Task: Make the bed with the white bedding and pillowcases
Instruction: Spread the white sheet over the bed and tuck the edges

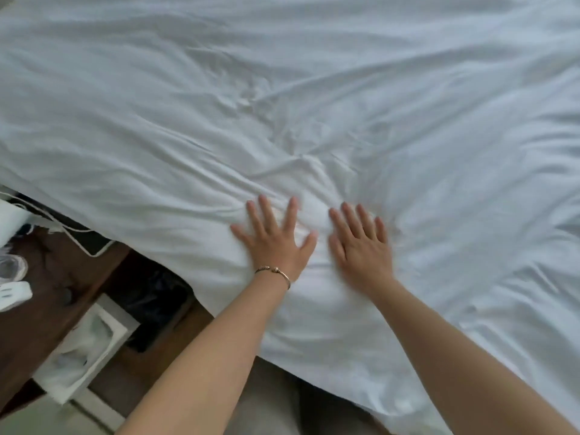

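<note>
Pressing flat, the left hand point(275, 243) and right hand point(361, 246) rest side by side, fingers spread wide, on the duvet point(314, 105). It covers the bed but remains creased near them; smoothing seems unfinished, and no pillows show.

A single head-worn wide-angle camera looks forward and steeply down from the bedside, close over the white bedding point(345, 105), which fills most of the frame; both forearms enter from the bottom edge, floor showing lower left.
</note>
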{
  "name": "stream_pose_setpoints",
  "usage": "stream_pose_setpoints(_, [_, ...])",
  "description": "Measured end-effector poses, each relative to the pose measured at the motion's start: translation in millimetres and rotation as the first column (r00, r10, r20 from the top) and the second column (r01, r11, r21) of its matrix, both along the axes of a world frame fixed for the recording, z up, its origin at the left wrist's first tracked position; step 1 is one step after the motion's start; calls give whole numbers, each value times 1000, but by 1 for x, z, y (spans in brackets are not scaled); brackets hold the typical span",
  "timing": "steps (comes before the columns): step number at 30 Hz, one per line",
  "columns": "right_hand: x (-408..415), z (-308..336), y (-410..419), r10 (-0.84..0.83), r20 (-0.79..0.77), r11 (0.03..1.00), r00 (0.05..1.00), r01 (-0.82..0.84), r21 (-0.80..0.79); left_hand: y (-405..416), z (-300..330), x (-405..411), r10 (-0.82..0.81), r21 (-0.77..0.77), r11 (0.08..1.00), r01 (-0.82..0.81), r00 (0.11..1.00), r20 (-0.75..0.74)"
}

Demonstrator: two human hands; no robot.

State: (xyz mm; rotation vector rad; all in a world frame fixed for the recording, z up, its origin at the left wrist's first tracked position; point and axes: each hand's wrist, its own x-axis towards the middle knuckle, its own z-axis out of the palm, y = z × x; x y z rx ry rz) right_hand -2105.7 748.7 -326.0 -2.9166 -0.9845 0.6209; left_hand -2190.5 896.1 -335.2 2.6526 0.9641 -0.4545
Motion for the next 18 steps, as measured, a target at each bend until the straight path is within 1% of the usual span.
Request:
stream_pose_setpoints(3, [-20,3,-77,-76,-6,995,997,75,-65,-77,-1,-12,-237,8,972,237,972,-3])
stream_pose_setpoints(5, [-35,6,-125,-155,-1,982,988,154,-106,-123,4,-22,-380,-54,924,378,924,-39])
stream_pose_setpoints(6, [-44,7,-147,-180,3,976,984,179,-129,-141,8,-26,-447,-96,892,442,893,-44])
stream_pose_setpoints(8, [-66,9,-184,-189,8,970,982,187,-154,-170,14,-31,-592,-150,800,580,804,-49])
stream_pose_setpoints(10, [-90,12,-211,-230,20,963,973,231,-137,-188,17,-36,-695,-173,713,680,718,-40])
stream_pose_setpoints(11, [-101,13,-222,-278,39,951,960,281,-127,-193,18,-39,-720,-177,686,705,694,-25])
stream_pose_setpoints(13, [-113,16,-240,-382,99,919,919,389,-68,-201,22,-44,-725,-188,676,713,689,6])
stream_pose_setpoints(16, [-113,18,-268,-379,212,916,901,397,-48,-214,29,-51,-663,-217,723,656,747,53])
stream_pose_setpoints(18, [-105,18,-286,-381,231,922,895,387,20,-227,33,-54,-606,-286,738,612,786,121])
